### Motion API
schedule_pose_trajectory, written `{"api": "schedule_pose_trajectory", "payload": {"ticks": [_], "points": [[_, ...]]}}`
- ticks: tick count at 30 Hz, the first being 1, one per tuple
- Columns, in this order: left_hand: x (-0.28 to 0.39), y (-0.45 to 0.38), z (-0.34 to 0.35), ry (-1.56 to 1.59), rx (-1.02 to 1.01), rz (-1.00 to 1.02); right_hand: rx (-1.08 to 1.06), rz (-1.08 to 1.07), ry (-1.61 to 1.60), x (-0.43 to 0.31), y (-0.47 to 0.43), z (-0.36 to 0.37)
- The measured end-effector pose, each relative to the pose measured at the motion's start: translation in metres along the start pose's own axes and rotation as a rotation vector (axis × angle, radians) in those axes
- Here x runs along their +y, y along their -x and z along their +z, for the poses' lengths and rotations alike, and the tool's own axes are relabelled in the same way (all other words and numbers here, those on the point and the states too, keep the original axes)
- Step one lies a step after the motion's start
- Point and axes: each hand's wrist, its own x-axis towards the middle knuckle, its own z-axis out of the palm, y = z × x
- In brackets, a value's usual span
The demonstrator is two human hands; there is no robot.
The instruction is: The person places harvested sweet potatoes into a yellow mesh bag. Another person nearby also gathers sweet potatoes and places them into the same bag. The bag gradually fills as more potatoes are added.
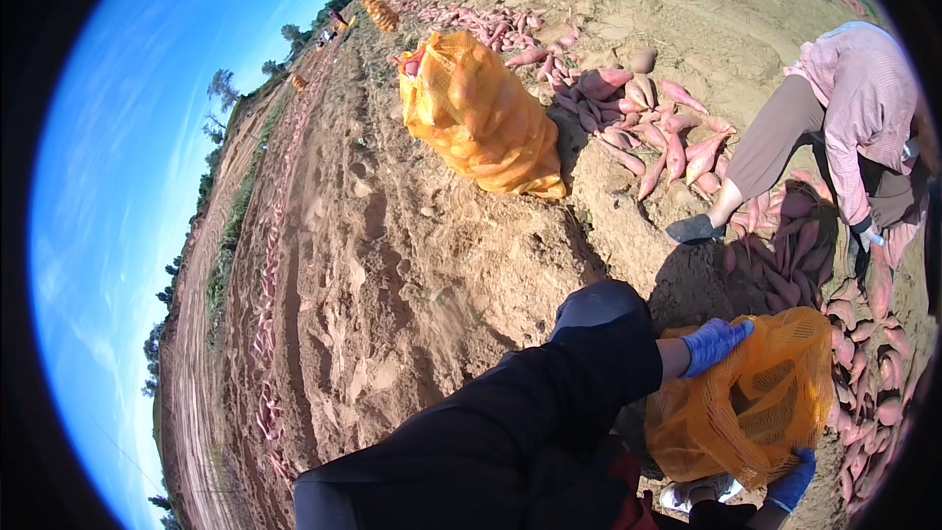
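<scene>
An orange mesh sack (725, 427) with a gaping mouth is between my hands. Its visible interior shows folds of netting, and its lower part is partly hidden. My left hand (712, 347), in a blue glove, grips the sack's upper side with the fingers stretched along the netting. At the opposite side, my right hand (793, 480), also gloved in blue, holds the edge near the mouth; some of its fingers are hidden by the mesh. Pinkish-red sweet potatoes (872, 383) lie on the soil just beyond the sack.
A co-worker (857, 88) bends over a shaded heap of sweet potatoes (791, 254). A full orange mesh sack (478, 118) stands upright beside another sweet potato pile (662, 121). Uneven, furrowed soil (412, 258) stretches away. My dark-clad leg (603, 309) is near the sack.
</scene>
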Motion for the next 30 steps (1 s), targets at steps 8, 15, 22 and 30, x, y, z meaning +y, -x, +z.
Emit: {"api": "schedule_pose_trajectory", "payload": {"ticks": [8, 15, 22, 30], "points": [[0.004, 0.005, 0.000, 0.011, -0.011, 0.012, 0.034, -0.011, 0.002, -0.002, 0.005, 0.014], [0.010, 0.005, 0.000, -0.146, 0.079, 0.014, -0.115, -0.018, 0.029, 0.000, -0.005, -0.001], [-0.007, -0.014, -0.006, 0.014, 0.060, 0.031, 0.056, -0.042, -0.033, -0.002, -0.004, 0.004], [0.000, -0.007, 0.000, 0.024, 0.039, 0.060, 0.090, -0.075, -0.037, -0.002, -0.006, -0.003]]}}
